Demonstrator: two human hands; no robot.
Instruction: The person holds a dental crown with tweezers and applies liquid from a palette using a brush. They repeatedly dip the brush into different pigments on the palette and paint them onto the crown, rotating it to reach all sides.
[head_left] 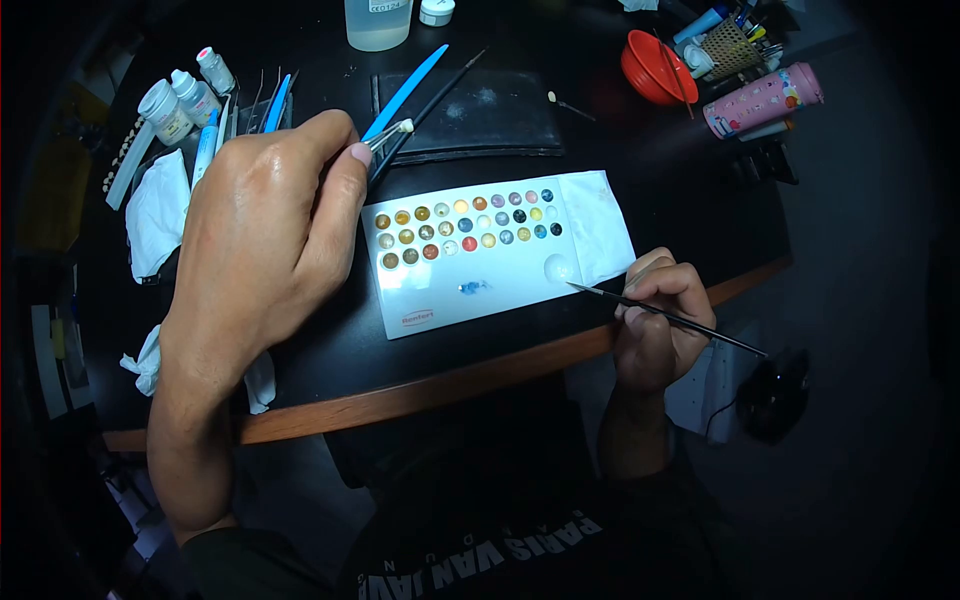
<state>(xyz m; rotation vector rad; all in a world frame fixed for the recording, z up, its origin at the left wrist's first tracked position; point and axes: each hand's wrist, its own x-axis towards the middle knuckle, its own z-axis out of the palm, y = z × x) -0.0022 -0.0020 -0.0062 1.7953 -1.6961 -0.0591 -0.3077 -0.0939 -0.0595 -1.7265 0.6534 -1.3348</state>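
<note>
My left hand (265, 215), raised over the left side of the table, pinches metal tweezers (379, 139). At their tips sits a small whitish tooth-shaped piece (405, 126), like a dental crown. My right hand (660, 320) is closed around a thin dark paintbrush (700, 328). The brush's pointed tip is right at the round mixing well (559, 268) of a white palette (430, 295). Rows of small colored wells, brown, yellow, red, grey and dark, fill the upper part of the palette. A blue smear (474, 287) marks its lower surface.
A folded white cloth (598, 225) lies at the palette's right end. Behind are a dark tray (500, 125), a blue-handled tool (408, 88) and a liquid jar (378, 25). Small bottles (165, 112) stand left; a red bowl (655, 70) and pink tumbler (763, 100) are right.
</note>
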